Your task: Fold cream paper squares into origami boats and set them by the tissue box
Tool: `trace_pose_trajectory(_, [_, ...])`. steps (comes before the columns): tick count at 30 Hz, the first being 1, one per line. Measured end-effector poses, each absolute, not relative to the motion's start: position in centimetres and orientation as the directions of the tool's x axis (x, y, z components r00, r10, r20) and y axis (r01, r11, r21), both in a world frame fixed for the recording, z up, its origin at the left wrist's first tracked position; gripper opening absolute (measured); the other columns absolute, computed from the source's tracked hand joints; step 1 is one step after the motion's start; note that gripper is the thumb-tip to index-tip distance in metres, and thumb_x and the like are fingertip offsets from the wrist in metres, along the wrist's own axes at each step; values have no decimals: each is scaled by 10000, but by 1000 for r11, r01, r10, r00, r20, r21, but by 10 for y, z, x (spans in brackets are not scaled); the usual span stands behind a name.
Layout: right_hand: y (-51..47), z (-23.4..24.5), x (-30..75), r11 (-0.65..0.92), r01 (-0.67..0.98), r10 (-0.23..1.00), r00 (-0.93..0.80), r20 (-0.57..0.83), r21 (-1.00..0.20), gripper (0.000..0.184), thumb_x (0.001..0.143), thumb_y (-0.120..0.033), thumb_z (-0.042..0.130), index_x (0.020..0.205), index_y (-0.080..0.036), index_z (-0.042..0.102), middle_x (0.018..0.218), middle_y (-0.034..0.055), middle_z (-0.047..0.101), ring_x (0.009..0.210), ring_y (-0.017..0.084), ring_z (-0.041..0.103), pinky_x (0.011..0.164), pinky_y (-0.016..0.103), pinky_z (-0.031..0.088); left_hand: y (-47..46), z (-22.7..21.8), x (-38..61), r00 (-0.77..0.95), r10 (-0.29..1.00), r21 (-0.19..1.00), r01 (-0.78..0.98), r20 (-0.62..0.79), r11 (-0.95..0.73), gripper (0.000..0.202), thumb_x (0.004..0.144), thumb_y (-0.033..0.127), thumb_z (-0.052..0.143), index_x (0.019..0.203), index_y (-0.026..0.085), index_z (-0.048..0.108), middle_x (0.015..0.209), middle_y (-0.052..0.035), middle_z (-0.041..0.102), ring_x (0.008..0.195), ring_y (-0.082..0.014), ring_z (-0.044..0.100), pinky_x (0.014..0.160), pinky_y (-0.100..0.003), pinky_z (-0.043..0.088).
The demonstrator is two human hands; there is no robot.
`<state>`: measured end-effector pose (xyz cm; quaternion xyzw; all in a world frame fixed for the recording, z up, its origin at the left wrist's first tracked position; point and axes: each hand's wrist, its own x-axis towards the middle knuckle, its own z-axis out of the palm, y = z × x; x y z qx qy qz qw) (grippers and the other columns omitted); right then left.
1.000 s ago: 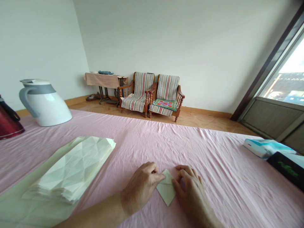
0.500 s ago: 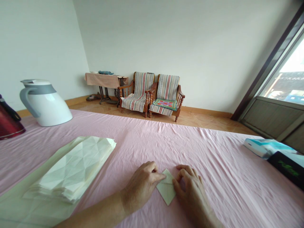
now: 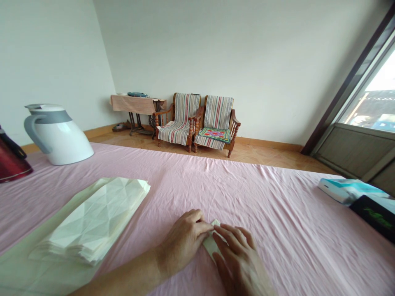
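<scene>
A small pale folded paper (image 3: 210, 245) lies on the pink cloth in front of me, mostly hidden under my right hand; only its top tip and left part show. My left hand (image 3: 184, 236) is closed, its thumb and curled fingers pinching the paper's left edge near the top. Across the paper's right side lies my right hand (image 3: 239, 257), fingers stretched out and slightly apart, the index fingertip close to my left thumb. To the left, a stack of creased cream paper (image 3: 103, 216) rests on a larger pale sheet (image 3: 37, 275).
Pink cloth (image 3: 173, 181) covers the table. At the back left stand a white and grey jug (image 3: 66, 137) and a red vessel (image 3: 12, 160). A blue and white packet (image 3: 348, 189) and a black box (image 3: 375, 216) lie at the right. Beyond are two wooden chairs (image 3: 217, 117).
My right hand has moved left over the folded paper, covering much of it, and its fingers have straightened. My left hand stays nearly in place.
</scene>
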<state>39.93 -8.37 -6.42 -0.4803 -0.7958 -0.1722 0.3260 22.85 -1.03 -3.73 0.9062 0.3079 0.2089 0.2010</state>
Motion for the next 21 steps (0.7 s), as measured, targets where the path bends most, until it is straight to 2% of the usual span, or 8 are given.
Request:
trace_pose_trajectory(4, [-84,-66,398,436,895,642,-380,665,91,255,948,-219,434,1100,-172,634,1116,15,697,991,184,635,852,348,410,-7,-43,227,716,645,535,446,268,-718,167,922,112,561,930,206,699,850,-19,576,830,-161,552,749,-244,436])
trace_pose_trajectory(9, [-85,-69,401,362,907,638,-408,653,213,273,942,-219,417,1028,-132,661,1037,75,722,942,207,659,833,382,399,-7,-43,225,718,640,555,425,275,-715,150,912,93,569,823,166,665,823,-16,571,799,-153,550,725,-240,417])
trace_pose_trajectory(15, [-91,-66,405,323,917,662,-396,636,235,266,892,-157,435,913,-156,701,972,80,733,887,237,672,811,414,385,-9,-40,224,670,695,568,476,261,-672,155,854,62,618,741,157,571,814,2,560,818,-157,539,720,-247,385])
trace_pose_trajectory(18, [-94,-68,403,292,937,687,-347,639,195,286,876,-127,427,864,-157,712,954,99,733,887,257,666,804,425,388,-9,-41,223,590,768,550,566,249,-614,148,798,106,691,743,157,564,823,-4,564,840,-182,530,733,-270,375])
trace_pose_trajectory(21, [-95,-74,400,244,959,702,-279,655,147,292,877,-142,427,838,-149,716,937,125,730,862,269,656,786,430,400,-9,-41,222,563,794,530,612,229,-587,150,817,179,689,727,157,570,808,-12,561,835,-195,526,748,-293,365])
